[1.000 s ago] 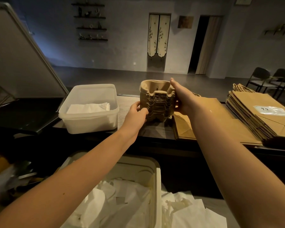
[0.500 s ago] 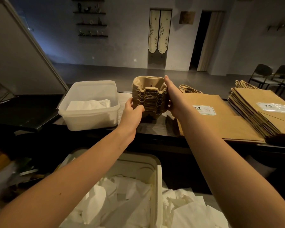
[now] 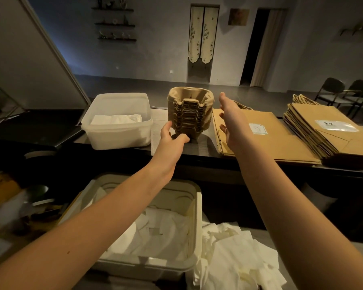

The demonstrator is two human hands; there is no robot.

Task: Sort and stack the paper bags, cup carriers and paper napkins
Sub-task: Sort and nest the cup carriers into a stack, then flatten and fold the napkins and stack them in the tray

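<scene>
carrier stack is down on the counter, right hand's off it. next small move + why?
Probably let go with the left hand and pull it back. The stack of cup carriers sits upright on the counter between the napkin tub and the flat paper bags, and the right hand is open, clear of it. Only the left fingers touch its base.

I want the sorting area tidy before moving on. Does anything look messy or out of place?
Yes. Loose, crumpled paper napkins lie spilled beside the near bin, outside it, unstacked. On the counter, the cup carriers stand nested and the paper bags lie stacked flat.
</scene>
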